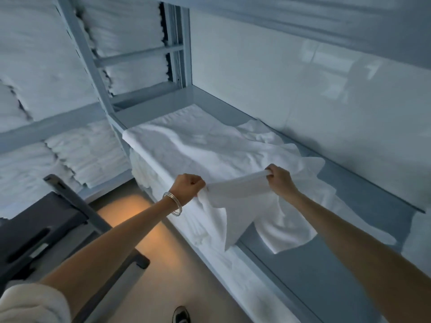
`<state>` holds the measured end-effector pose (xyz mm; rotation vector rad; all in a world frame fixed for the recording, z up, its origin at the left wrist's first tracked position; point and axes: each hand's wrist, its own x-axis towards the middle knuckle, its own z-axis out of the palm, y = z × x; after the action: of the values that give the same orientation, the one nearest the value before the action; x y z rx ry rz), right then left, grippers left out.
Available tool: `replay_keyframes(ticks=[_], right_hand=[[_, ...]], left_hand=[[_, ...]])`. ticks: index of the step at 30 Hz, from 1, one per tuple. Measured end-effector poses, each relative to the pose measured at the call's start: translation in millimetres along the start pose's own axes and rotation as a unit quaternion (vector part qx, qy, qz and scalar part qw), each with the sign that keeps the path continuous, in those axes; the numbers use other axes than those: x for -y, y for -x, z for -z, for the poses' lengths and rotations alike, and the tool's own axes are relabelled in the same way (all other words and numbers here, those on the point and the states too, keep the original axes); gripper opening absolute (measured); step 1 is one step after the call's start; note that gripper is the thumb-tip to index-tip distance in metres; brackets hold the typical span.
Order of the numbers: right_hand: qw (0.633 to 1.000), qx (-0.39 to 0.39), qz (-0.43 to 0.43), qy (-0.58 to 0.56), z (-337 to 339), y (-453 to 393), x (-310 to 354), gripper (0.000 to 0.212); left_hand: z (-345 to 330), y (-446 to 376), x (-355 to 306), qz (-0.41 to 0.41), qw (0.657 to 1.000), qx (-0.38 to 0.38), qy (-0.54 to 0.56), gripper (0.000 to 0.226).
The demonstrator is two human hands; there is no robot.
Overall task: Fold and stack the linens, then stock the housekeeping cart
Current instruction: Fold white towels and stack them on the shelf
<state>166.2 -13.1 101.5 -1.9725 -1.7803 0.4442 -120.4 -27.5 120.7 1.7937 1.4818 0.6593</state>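
Both your arms reach forward over a grey metal shelf (363, 190). Your left hand (189, 186), fist curled, and your right hand (278, 177) each grip one end of a white cloth linen (235, 190), stretched taut between them, its lower part draping over the shelf's front edge. Crumpled white linens (198, 145) lie behind; bare shelf extends rightward.
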Motion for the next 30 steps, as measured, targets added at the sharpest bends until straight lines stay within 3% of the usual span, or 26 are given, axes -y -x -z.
replay_keyframes(ticks=[2, 7, 9, 14, 17, 20, 23, 30], right_hand=[[0.998, -0.043, 0.053, 0.000, 0.6, -25.6, 32.6, 0.012], [0.983, -0.078, 0.161, 0.036, -6.6, -77.1, 102.0, 0.017], [0.975, -0.074, 0.198, 0.066, -14.2, -93.7, 121.6, 0.018], [0.947, -0.035, 0.266, 0.176, -38.9, -130.7, 160.2, 0.024], [0.926, -0.023, 0.305, 0.219, -57.1, -154.9, 177.0, 0.025], [0.927, 0.010, 0.303, 0.221, -76.1, -185.8, 188.1, 0.021], [0.954, 0.056, 0.261, 0.135, -93.7, -217.2, 193.1, 0.017], [0.951, 0.044, 0.279, 0.125, -116.3, -270.9, 219.2, 0.003]], left_hand=[[24.0, -15.4, 9.0, 0.025, 0.998, 0.003, -0.053, 0.048], [76.4, -41.4, 39.3, 0.036, 0.976, 0.006, -0.216, 0.026], [92.8, -46.2, 55.7, 0.024, 0.974, 0.000, -0.225, 0.016], [120.2, -57.5, 92.5, -0.024, 0.965, -0.054, -0.257, 0.025], [130.7, -66.0, 107.9, -0.004, 0.958, -0.064, -0.279, 0.022], [136.5, -79.9, 119.3, 0.038, 0.957, -0.068, -0.281, 0.021], [140.3, -96.7, 128.3, 0.111, 0.955, -0.058, -0.269, 0.021], [155.0, -130.7, 157.1, 0.159, 0.941, -0.080, -0.289, 0.024]])
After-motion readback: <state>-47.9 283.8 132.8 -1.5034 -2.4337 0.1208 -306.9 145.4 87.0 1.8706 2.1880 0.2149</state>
